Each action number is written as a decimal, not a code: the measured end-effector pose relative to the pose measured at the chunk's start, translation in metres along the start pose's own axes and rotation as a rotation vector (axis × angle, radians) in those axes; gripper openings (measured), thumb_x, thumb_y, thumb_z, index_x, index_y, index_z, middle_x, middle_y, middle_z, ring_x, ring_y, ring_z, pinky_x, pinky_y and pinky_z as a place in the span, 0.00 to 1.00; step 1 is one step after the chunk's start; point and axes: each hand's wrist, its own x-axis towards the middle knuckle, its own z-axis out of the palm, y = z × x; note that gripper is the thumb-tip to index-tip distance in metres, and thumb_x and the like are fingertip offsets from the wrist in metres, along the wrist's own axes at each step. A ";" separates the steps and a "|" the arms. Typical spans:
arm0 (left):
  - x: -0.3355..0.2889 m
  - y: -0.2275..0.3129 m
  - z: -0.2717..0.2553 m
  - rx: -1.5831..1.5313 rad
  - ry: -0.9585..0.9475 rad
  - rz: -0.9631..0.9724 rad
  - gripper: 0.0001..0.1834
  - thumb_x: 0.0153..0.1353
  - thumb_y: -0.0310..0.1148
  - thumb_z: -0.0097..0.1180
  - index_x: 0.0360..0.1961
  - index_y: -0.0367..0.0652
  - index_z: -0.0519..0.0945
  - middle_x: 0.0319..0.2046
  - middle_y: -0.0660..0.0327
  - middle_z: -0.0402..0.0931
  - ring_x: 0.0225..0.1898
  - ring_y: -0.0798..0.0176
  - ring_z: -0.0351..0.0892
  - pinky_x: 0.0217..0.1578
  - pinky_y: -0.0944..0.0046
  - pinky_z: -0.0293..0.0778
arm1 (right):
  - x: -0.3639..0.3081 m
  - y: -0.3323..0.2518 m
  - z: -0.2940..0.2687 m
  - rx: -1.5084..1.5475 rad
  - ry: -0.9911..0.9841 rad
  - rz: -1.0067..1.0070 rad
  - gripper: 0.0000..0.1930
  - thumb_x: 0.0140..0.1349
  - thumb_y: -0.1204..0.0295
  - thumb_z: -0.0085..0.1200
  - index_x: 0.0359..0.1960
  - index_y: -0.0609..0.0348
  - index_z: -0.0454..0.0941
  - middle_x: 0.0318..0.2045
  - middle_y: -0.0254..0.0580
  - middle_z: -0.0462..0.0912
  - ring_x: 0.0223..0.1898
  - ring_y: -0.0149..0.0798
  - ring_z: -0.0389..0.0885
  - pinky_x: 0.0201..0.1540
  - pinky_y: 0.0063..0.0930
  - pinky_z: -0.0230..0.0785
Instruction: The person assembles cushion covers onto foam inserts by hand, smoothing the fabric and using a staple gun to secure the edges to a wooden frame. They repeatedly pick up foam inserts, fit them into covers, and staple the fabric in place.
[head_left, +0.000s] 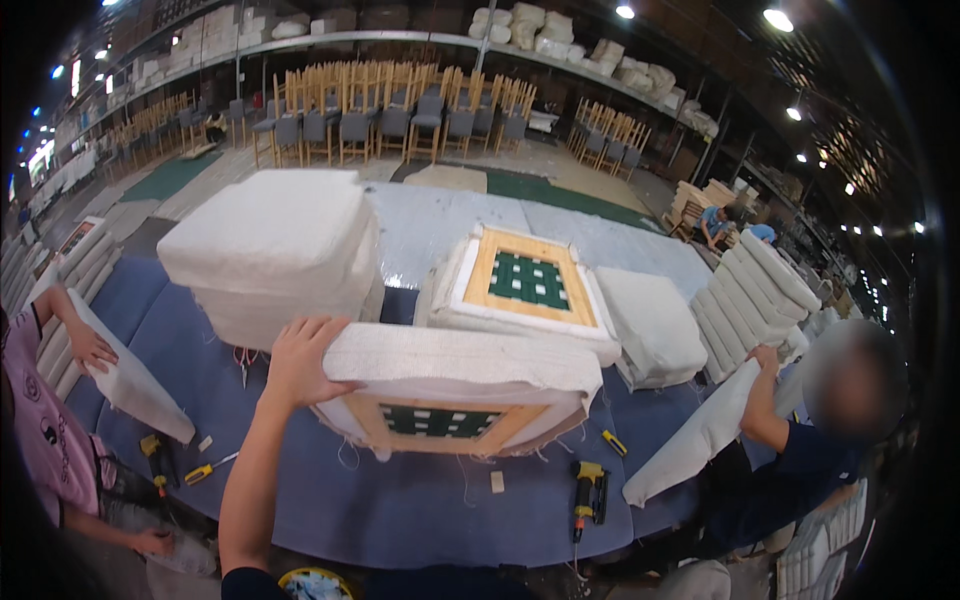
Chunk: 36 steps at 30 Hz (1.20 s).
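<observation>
The left hand (300, 360) lies spread on the upper left corner of a white upholstered seat cushion (460, 385), fingers open and pressed flat against the fabric, not closed around anything. The cushion stands tilted on its edge on the blue bench (400, 510), its underside toward the camera, showing a wooden frame with green webbing. The right hand is out of view, so its grip cannot be told.

To handle the cushion well, the palm should keep firm pressure on that corner so the piece does not tip forward, and loose fabric edges and threads along the bottom should be kept from snagging.

Behind it lies a second cushion (525, 285), frame side up, and to the left a stack of white foam pads (270, 255). A yellow power tool (590, 495) lies on the bench, near the lower right corner.
</observation>
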 end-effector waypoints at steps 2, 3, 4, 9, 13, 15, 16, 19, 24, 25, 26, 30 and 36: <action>0.006 0.003 -0.001 0.004 0.004 0.005 0.51 0.33 0.53 0.86 0.63 0.48 0.83 0.56 0.56 0.83 0.57 0.46 0.82 0.58 0.46 0.76 | 0.001 0.001 0.006 0.017 0.006 0.006 0.15 0.77 0.62 0.57 0.52 0.60 0.86 0.44 0.39 0.91 0.47 0.37 0.89 0.54 0.34 0.79; 0.001 0.004 -0.001 0.005 0.003 0.003 0.51 0.33 0.53 0.86 0.63 0.48 0.83 0.56 0.56 0.83 0.56 0.46 0.82 0.58 0.46 0.77 | -0.001 0.003 0.012 0.027 -0.006 0.020 0.15 0.78 0.62 0.57 0.52 0.60 0.86 0.44 0.39 0.91 0.47 0.37 0.89 0.54 0.34 0.79; -0.001 0.004 -0.001 0.004 0.003 0.002 0.51 0.33 0.53 0.86 0.63 0.48 0.83 0.56 0.56 0.83 0.56 0.46 0.82 0.58 0.46 0.77 | 0.000 0.004 0.016 0.030 -0.008 0.025 0.15 0.78 0.61 0.57 0.53 0.60 0.86 0.44 0.39 0.91 0.48 0.37 0.89 0.54 0.34 0.79; 0.002 0.001 0.003 0.011 0.011 0.017 0.52 0.32 0.52 0.86 0.64 0.48 0.83 0.57 0.54 0.83 0.57 0.45 0.82 0.58 0.46 0.77 | -0.005 0.015 0.028 0.086 -0.004 0.062 0.16 0.78 0.60 0.56 0.53 0.60 0.86 0.45 0.40 0.91 0.48 0.37 0.89 0.55 0.34 0.79; 0.000 0.003 0.006 0.012 -0.007 0.012 0.52 0.32 0.51 0.87 0.64 0.47 0.83 0.56 0.54 0.83 0.57 0.44 0.82 0.58 0.46 0.78 | -0.022 0.031 0.043 0.148 -0.004 0.110 0.17 0.78 0.60 0.56 0.54 0.60 0.85 0.45 0.40 0.91 0.48 0.37 0.89 0.55 0.34 0.79; 0.000 0.002 0.004 0.008 -0.015 0.008 0.52 0.32 0.51 0.87 0.64 0.46 0.83 0.57 0.54 0.83 0.57 0.44 0.82 0.59 0.46 0.78 | -0.032 0.039 0.053 0.180 -0.004 0.135 0.17 0.78 0.59 0.56 0.54 0.60 0.85 0.46 0.40 0.91 0.48 0.37 0.89 0.55 0.34 0.79; -0.002 0.003 0.003 0.003 -0.020 0.001 0.52 0.32 0.51 0.87 0.64 0.46 0.83 0.57 0.54 0.84 0.57 0.44 0.82 0.59 0.46 0.77 | -0.038 0.043 0.057 0.196 -0.006 0.151 0.17 0.78 0.59 0.56 0.54 0.60 0.85 0.46 0.40 0.91 0.48 0.37 0.89 0.55 0.34 0.79; -0.003 0.002 0.003 -0.009 -0.017 0.012 0.53 0.32 0.47 0.87 0.66 0.45 0.81 0.58 0.51 0.83 0.58 0.41 0.82 0.59 0.46 0.78 | -0.051 0.053 0.070 0.246 -0.009 0.185 0.18 0.78 0.58 0.56 0.55 0.60 0.85 0.46 0.40 0.91 0.48 0.37 0.89 0.55 0.34 0.79; -0.009 0.001 0.005 0.005 0.000 0.021 0.51 0.33 0.48 0.86 0.64 0.47 0.83 0.58 0.53 0.84 0.57 0.43 0.82 0.59 0.47 0.78 | -0.073 0.067 0.089 0.319 -0.007 0.239 0.19 0.78 0.57 0.56 0.56 0.60 0.85 0.47 0.41 0.91 0.48 0.37 0.89 0.55 0.34 0.80; -0.012 0.001 0.003 0.013 -0.001 0.013 0.51 0.34 0.48 0.86 0.65 0.47 0.83 0.58 0.53 0.84 0.57 0.43 0.83 0.58 0.47 0.78 | -0.076 0.068 0.089 0.330 -0.012 0.246 0.19 0.78 0.57 0.56 0.56 0.60 0.85 0.47 0.41 0.91 0.48 0.37 0.89 0.55 0.34 0.80; -0.015 0.003 0.001 0.010 -0.005 0.008 0.51 0.34 0.47 0.86 0.65 0.47 0.83 0.58 0.53 0.84 0.57 0.42 0.83 0.58 0.47 0.78 | -0.079 0.070 0.089 0.341 -0.015 0.253 0.19 0.78 0.57 0.56 0.56 0.60 0.85 0.47 0.41 0.91 0.48 0.37 0.89 0.55 0.34 0.80; -0.016 0.007 0.001 -0.004 -0.002 0.022 0.51 0.35 0.43 0.85 0.67 0.48 0.82 0.59 0.52 0.84 0.59 0.41 0.84 0.58 0.48 0.79 | -0.094 0.073 0.098 0.398 -0.008 0.289 0.20 0.79 0.56 0.55 0.57 0.61 0.84 0.48 0.41 0.91 0.48 0.37 0.89 0.56 0.34 0.80; -0.018 0.012 0.003 -0.011 -0.011 0.018 0.51 0.35 0.42 0.86 0.67 0.48 0.82 0.60 0.53 0.84 0.60 0.42 0.84 0.59 0.48 0.79 | -0.110 0.084 0.112 0.452 0.001 0.326 0.21 0.79 0.55 0.55 0.58 0.61 0.84 0.49 0.41 0.91 0.49 0.37 0.89 0.56 0.34 0.80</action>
